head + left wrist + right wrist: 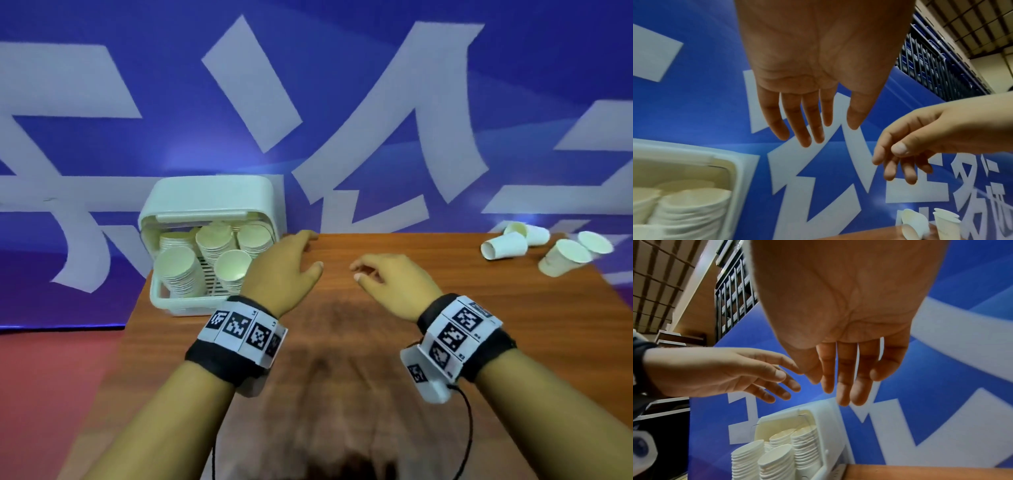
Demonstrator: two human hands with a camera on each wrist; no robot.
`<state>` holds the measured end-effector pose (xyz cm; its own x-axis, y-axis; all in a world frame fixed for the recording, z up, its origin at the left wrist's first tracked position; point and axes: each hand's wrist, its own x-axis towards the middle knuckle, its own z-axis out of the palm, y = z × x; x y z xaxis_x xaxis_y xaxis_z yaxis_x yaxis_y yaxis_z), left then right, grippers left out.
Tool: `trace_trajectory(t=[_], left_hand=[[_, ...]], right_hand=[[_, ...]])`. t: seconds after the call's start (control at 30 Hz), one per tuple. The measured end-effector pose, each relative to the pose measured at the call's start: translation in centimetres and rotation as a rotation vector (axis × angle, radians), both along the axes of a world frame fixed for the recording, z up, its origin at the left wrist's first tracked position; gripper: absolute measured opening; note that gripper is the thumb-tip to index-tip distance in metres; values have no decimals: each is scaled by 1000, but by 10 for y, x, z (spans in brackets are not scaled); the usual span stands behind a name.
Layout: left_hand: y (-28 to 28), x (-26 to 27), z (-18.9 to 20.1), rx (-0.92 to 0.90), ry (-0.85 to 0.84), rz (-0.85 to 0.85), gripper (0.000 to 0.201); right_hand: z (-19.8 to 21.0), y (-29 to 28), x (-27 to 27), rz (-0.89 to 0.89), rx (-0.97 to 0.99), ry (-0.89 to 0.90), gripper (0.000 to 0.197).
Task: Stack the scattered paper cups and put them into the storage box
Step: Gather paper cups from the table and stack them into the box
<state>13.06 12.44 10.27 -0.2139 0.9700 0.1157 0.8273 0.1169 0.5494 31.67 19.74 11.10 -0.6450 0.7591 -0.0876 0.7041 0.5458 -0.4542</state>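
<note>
A white storage box stands at the table's far left corner, lid raised, holding several stacks of paper cups. Several loose white paper cups lie scattered at the far right of the table. My left hand hovers just right of the box with straight fingers and holds nothing. My right hand hangs over the table's middle, fingers relaxed and empty. The left wrist view shows my left hand spread above the box. In the right wrist view my right hand is open above the stacks.
The brown wooden table ends at a far edge against a blue banner with large white characters. Red floor lies to the left of the table.
</note>
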Motion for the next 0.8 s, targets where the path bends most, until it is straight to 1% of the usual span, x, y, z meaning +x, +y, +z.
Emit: trace_trajectory(t=[0.17,0.3,0.4,0.57,0.67,0.8], left_hand=[[25,109,2,4,-37,-23,33],[37,168,2,-88,-27,-56,30],[55,192,2,-145,-23,-81,29],[101,221,-9,-180,-28,-156,29],[132,244,-19,-217,10,-235,34],[180,283,-32,-257,47,-274,41]], right_hand=[[1,24,117,-75,-33,10,18],[-6,42,181,-141,-91,-19,17],[-8,60,209,-168,-122,-42,17],[-17,88,247,-258,-165,-68,15],[-22,110,271,-306,-185,-93,12],[-32,155,307,-347,-161,-102,19]])
